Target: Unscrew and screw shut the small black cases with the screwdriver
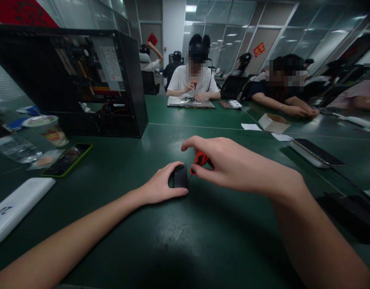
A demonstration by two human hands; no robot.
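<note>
Hands meet at the middle of the green table (203,249). Left hand (161,186) is clamped around a small black device (181,176) resting on the tabletop, thumb and fingers on its sides. Right hand (230,164) pinches a red-handled screwdriver (200,159), its tip down at the device's right edge. An open PC case (82,80) stands far left, a phone (67,159) and cup (48,129) near it. People work across the table

Dim room, ceiling lights (191,8) overhead (edges warped, blurred), soft shadows.
</note>
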